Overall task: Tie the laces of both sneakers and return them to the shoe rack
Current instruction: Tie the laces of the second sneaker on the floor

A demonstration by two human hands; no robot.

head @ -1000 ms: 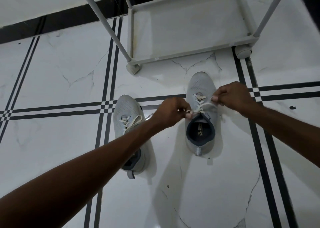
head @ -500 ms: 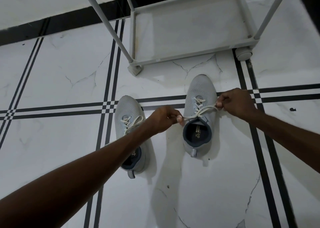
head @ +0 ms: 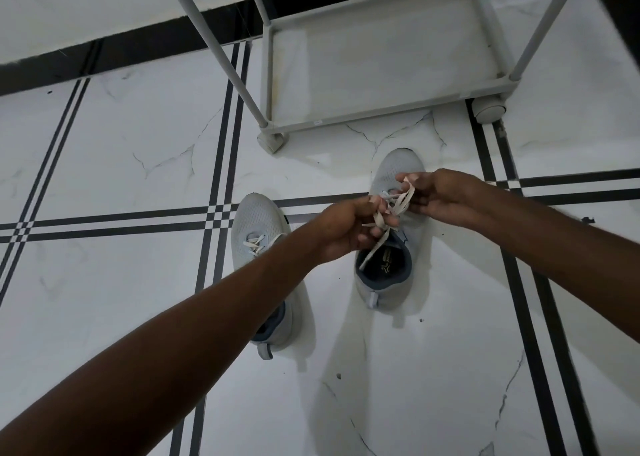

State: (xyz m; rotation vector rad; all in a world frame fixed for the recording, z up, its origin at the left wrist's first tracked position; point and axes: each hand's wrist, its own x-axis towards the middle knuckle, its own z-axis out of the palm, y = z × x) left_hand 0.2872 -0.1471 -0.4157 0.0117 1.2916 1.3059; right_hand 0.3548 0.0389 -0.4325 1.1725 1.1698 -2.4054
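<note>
You are looking down at a white marble-look floor [head: 104,300] crossed by thin black double lines, with a black skirting band along the far wall. On it, just beyond the shoes, stands the grey shoe rack [head: 381,116] on its castors, its bottom shelf bare. Nearer you, two grey sneakers sit side by side, toes toward the rack. The left sneaker [head: 258,227] is partly under your forearm, and its laces lie loose across the tongue, untied as far as can be seen. The right sneaker [head: 391,279] is the one you are working on.

A moment ago your hands were spread wide, pulling the two ends of the lace [head: 394,206] out to either side of the shoe. Now they have closed in together above the tongue. Your left hand [head: 346,227] is clenched around a strand, with one tail hanging down toward the shoe's opening. Your right hand [head: 440,196] pinches a raised fold of lace between its fingertips [head: 410,178].

That reads as the first crossing already drawn tight and the bow now being shaped. By that judgement the task is early: this knot needs finishing, the other shoe needs tying, and both must go onto the rack. Keep tension on the strands, or the first crossing may slacken.
</note>
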